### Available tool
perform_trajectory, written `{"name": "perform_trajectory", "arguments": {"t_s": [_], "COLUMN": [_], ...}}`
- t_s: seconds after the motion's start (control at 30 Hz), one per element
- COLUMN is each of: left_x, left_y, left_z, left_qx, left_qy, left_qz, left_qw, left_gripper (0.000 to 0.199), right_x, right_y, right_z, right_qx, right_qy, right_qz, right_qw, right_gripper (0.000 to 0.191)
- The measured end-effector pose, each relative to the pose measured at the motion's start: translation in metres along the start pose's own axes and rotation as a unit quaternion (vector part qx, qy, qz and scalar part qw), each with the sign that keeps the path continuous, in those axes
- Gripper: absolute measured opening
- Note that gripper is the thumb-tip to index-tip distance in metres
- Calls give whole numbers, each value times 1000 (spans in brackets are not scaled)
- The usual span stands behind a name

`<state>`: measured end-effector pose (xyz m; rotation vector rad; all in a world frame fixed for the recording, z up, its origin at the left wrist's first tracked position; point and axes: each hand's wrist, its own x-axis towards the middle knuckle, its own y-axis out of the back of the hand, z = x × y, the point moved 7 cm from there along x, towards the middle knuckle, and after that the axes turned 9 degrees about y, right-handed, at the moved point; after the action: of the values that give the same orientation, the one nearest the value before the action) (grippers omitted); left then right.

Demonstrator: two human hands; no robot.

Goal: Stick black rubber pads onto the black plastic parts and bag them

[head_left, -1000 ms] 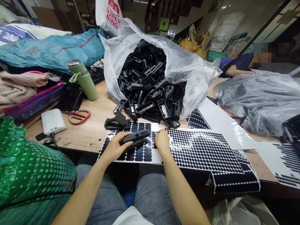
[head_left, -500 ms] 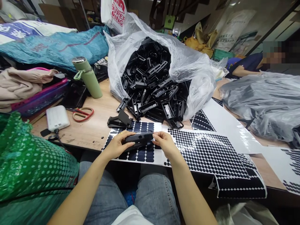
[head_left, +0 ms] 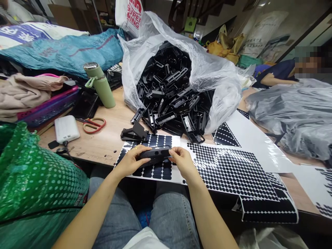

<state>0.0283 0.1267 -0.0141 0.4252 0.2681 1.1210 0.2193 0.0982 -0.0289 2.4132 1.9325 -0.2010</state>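
At far left, a green woven bag (head_left: 46, 186) bulges against the table's front edge; its contents are hidden. Behind it, a purple basket (head_left: 48, 112) holds beige cloth (head_left: 28, 91). At centre, a clear plastic bag (head_left: 225, 86) lies with its mouth toward the person, full of jumbled black plastic pieces (head_left: 171, 90), some spilled past its lip. At right sits a grey plastic bag (head_left: 293, 107), its contents hard to make out.

Along the front edge, wood tabletop (head_left: 95, 147) stretches from the green bag to the 1st sticker sheet (head_left: 160, 173). Over that sheet, the left hand (head_left: 129, 160) grips the left end of a black textured part (head_left: 155, 152), thumb in front, fingers behind. The right hand (head_left: 183, 160) is at its other end, thumb and fingertip close together; whether they pinch the part or a small sticker, I cannot tell. A dotted sheet (head_left: 230, 169) runs right, and a black strip sheet (head_left: 269, 209) droops over the edge.

Around these, left to right: a white box (head_left: 66, 129) with a cable, red-handled scissors (head_left: 94, 125), a green bottle (head_left: 102, 90), and 1 black hinged piece (head_left: 135, 132) between the hands and the spilled pile. Beyond the grey bag, another person's arm (head_left: 276, 81) reaches toward it.
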Motion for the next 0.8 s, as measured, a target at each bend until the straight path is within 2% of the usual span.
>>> {"name": "perform_trajectory", "arguments": {"t_s": [0.43,0.63,0.7,0.8], "left_x": [-2,-3,-3,-2], "left_y": [0,0,0,1], "left_z": [-1,1,1,-4], "left_qx": [-7,-2,-2,-6], "left_qy": [-3,0,1,13], "left_qz": [9,13,17,29], "left_qw": [1000,1000,1000,999], "left_gripper": [34,34,35,37], "right_x": [-2,-9,-9,-2], "right_y": [-2,-4,-1,18], "right_z": [6,-5,-11,-16], "right_qx": [-39,-153,-179,-225], "right_qy": [30,91,118,137], "right_qz": [29,53,74,122], "right_qw": [998,983,974,957], "right_gripper": [20,22,22,28]}}
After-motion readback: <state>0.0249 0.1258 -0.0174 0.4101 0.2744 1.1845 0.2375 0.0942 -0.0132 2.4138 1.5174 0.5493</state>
